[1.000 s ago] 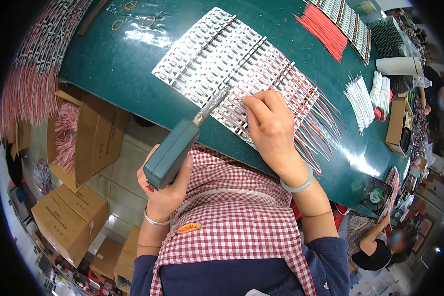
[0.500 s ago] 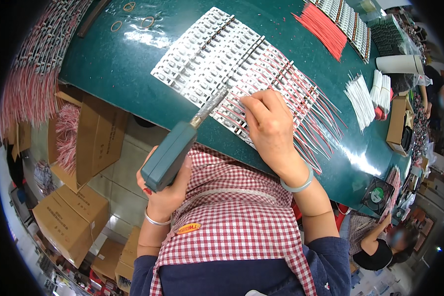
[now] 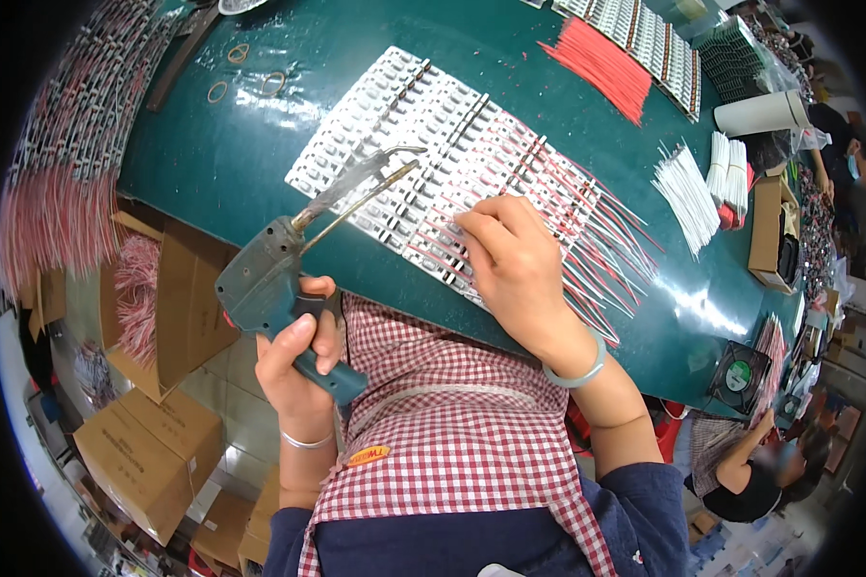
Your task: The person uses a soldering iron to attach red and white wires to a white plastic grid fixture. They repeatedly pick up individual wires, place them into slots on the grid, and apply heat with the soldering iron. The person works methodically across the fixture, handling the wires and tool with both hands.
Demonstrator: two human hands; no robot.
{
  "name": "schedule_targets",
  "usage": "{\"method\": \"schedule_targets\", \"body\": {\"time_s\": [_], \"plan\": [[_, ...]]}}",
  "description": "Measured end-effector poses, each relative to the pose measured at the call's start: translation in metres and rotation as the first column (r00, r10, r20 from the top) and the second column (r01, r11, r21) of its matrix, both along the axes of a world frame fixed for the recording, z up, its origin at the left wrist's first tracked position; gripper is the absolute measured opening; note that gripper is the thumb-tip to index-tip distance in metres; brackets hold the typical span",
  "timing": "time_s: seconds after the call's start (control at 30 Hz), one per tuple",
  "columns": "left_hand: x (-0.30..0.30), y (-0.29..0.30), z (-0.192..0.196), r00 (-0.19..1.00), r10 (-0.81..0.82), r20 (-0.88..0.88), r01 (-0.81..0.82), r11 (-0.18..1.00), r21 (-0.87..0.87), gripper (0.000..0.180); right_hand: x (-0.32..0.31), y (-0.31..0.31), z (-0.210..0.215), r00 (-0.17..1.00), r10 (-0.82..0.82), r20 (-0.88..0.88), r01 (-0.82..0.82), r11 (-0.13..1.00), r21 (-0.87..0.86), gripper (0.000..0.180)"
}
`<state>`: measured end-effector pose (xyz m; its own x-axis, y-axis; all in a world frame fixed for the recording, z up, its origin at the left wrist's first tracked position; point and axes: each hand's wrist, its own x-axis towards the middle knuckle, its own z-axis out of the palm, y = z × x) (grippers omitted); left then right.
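Note:
My left hand (image 3: 303,370) is wrapped round the grip of a dark green soldering gun (image 3: 265,269), a finger by its trigger. Its metal tip and thin feed tube reach over a panel of small white boards (image 3: 380,120), in rows with dark strips between; whether the tip touches is not clear. On the panel's right half, thin red and white wires (image 3: 611,231) lie across the rows and trail off the right edge. My right hand (image 3: 524,260) rests there, thumb and forefinger pinched close to the boards near some red wire ends. What is between those fingertips is hidden.
Red wires (image 3: 601,72) and white wires (image 3: 685,202) lie in bundles on the green table (image 3: 202,144). A white cylinder (image 3: 760,113) and a small black fan (image 3: 738,377) are at right. Wired boards hang at far left above cardboard boxes (image 3: 149,462). Another person sits at lower right.
My left hand has rolled the soldering gun over to the left, so its side and grip now show. Its tip has moved slightly up and left. The right hand stays pinched at the panel.

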<state>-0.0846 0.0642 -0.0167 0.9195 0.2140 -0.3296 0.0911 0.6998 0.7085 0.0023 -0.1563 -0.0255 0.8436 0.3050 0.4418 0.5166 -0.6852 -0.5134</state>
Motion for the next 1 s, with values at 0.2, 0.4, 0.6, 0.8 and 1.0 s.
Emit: {"method": "schedule_targets", "body": {"time_s": [0.2, 0.4, 0.6, 0.8, 1.0], "plan": [[0.0, 0.009, -0.008, 0.999, -0.012, -0.042, -0.002, 0.95, -0.312, 0.039, 0.063, -0.051, 0.034, 0.978, -0.07, 0.197, 0.079, 0.996, -0.037, 0.015], [0.005, 0.005, -0.011, 0.996, -0.07, -0.059, 0.039, 0.909, -0.415, 0.037, 0.171, -0.111, -0.001, 0.941, -0.141, 0.306, 0.187, 0.974, -0.127, 0.021], [0.011, -0.001, -0.011, 0.992, -0.106, -0.068, 0.063, 0.887, -0.457, 0.038, 0.108, -0.175, 0.015, 0.925, -0.296, 0.238, 0.332, 0.934, -0.129, 0.035], [0.023, -0.009, 0.004, 0.979, -0.193, -0.063, 0.148, 0.891, -0.428, 0.037, 0.036, -0.225, -0.001, 0.831, -0.525, 0.185, 0.556, 0.794, -0.244, 0.031], [0.027, -0.019, 0.018, 0.982, -0.186, -0.042, 0.161, 0.927, -0.338, 0.034, 0.044, -0.234, -0.023, 0.787, -0.514, 0.341, 0.595, 0.778, -0.202, 0.013]]}}
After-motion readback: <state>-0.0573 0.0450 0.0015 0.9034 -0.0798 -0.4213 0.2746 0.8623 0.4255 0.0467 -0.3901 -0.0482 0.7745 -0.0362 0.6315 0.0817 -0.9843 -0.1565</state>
